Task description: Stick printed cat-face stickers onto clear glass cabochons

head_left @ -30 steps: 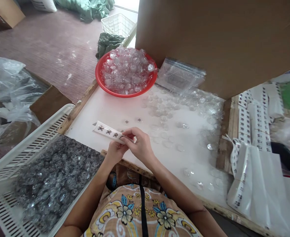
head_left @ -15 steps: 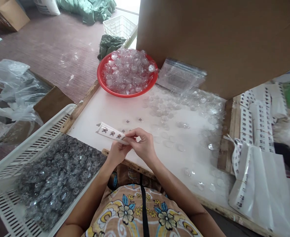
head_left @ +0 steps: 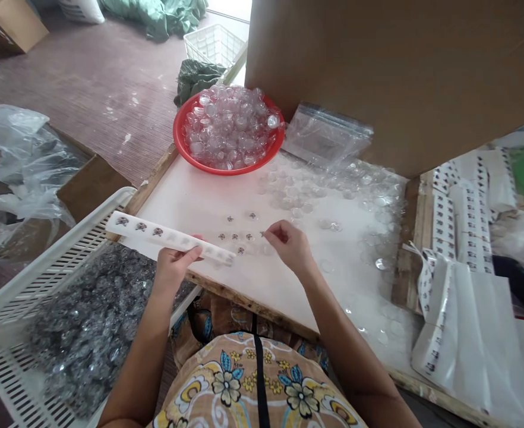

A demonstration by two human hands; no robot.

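Observation:
My left hand pinches a white strip of stickers printed with small dark animal-like figures, several of its spots being bare. The strip extends up and left over the basket's corner. To the right, my right hand has thumb and finger closed on a small printed sticker, just above the white tabletop. Between the hands lie several clear discs, each bearing a printed figure, such as one disc. More clear discs without prints are scattered farther right.
A red basin heaped with clear plastic pieces stands at the back. A clear zip bag lies beside it, before a tall cardboard panel. Left is a white basket of dark-printed clear pieces; right, sticker sheets.
My hands have moved apart. The right has left the strip and moved right with a sticker; the left has drawn the strip left and turned it, showing more of its length.

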